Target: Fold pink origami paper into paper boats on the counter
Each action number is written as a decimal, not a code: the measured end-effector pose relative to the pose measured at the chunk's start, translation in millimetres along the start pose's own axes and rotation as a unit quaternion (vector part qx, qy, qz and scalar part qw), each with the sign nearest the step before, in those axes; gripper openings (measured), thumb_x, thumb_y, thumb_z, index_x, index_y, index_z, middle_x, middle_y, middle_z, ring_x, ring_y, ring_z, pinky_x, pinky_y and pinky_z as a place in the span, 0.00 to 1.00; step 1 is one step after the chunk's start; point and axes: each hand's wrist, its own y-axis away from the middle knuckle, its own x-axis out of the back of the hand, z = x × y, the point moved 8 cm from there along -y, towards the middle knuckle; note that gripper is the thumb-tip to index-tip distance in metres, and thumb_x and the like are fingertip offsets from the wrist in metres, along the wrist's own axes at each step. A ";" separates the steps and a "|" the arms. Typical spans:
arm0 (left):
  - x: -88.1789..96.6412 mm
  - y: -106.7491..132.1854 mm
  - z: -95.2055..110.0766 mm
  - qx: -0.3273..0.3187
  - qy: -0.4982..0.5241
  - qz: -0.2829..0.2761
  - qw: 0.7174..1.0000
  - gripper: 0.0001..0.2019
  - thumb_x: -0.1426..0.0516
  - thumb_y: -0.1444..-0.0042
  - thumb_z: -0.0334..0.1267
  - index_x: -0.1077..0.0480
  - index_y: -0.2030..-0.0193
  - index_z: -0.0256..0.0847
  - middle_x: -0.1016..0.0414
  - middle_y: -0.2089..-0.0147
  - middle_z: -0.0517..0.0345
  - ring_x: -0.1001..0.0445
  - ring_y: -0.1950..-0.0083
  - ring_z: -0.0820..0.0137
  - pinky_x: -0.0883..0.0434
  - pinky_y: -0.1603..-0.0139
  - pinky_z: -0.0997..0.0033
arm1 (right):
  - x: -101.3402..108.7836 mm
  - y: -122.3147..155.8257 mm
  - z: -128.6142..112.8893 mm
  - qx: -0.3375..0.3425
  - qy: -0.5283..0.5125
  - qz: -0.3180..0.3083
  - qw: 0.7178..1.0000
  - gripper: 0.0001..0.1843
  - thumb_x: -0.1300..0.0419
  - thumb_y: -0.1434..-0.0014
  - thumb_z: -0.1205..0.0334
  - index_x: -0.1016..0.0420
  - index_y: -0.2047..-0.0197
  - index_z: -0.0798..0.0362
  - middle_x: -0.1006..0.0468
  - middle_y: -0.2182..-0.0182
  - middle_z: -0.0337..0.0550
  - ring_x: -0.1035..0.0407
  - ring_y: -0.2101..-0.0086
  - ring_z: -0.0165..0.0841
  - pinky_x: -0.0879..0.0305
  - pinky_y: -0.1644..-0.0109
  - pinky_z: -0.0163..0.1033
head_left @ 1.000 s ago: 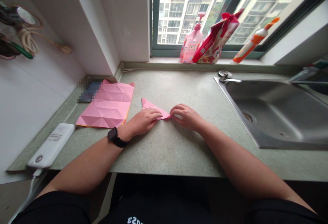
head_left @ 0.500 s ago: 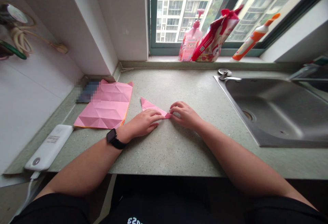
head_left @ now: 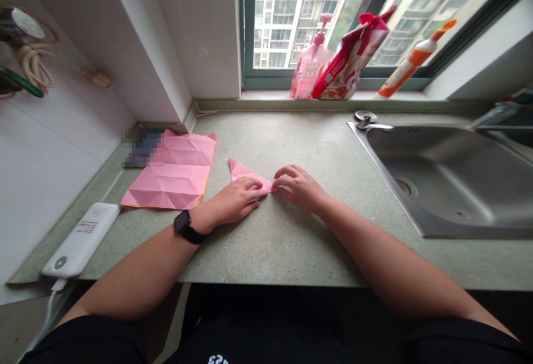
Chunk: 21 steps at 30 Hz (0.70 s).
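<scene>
A small pink folded paper (head_left: 244, 171), roughly triangular, lies on the countertop in front of me, with its pointed end to the right. My left hand (head_left: 238, 200) rests over its lower edge, fingers bent and thumb close to the index finger, holding it down. At the right tip, the thumb and fingertips of my right hand (head_left: 297, 187) close on the paper's narrow end. The fingers hide part of that tip. Left of my hands lies a stack of creased pink paper (head_left: 179, 166), with an orange edge showing beneath.
A white power bank (head_left: 81, 240) with a cable sits at the counter's left front. The steel sink (head_left: 420, 230) with its faucet (head_left: 372, 126) is to the right. On the windowsill stand a pink pump bottle (head_left: 310, 69), a red bag (head_left: 347, 64) and an orange-white bottle (head_left: 408, 66).
My right hand has shifted slightly left with the paper's tip. The darker pink bit at that end no longer shows as before. My left hand has barely moved.
</scene>
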 end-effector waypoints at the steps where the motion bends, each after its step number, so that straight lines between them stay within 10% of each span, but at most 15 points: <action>1: -0.1 0.0 -0.2 0.000 0.000 0.001 1.000 0.18 0.43 0.25 0.35 0.24 0.32 0.46 0.24 0.37 0.45 0.24 0.34 0.55 0.25 0.30 0.49 | 0.5 0.6 -4.2 0.009 0.003 -0.007 1.000 0.10 0.36 0.29 0.66 0.14 0.55 0.41 0.16 0.51 0.43 0.23 0.50 0.42 0.27 0.42 0.52; 21: 1.6 0.0 0.1 0.002 0.003 -0.004 1.000 0.15 0.42 0.26 0.35 0.22 0.37 0.45 0.23 0.37 0.46 0.23 0.36 0.56 0.25 0.31 0.50 | 12.1 9.6 -25.3 -0.022 0.087 -0.102 0.991 0.13 0.35 0.28 0.63 0.09 0.48 0.39 0.16 0.41 0.45 0.22 0.45 0.46 0.26 0.40 0.53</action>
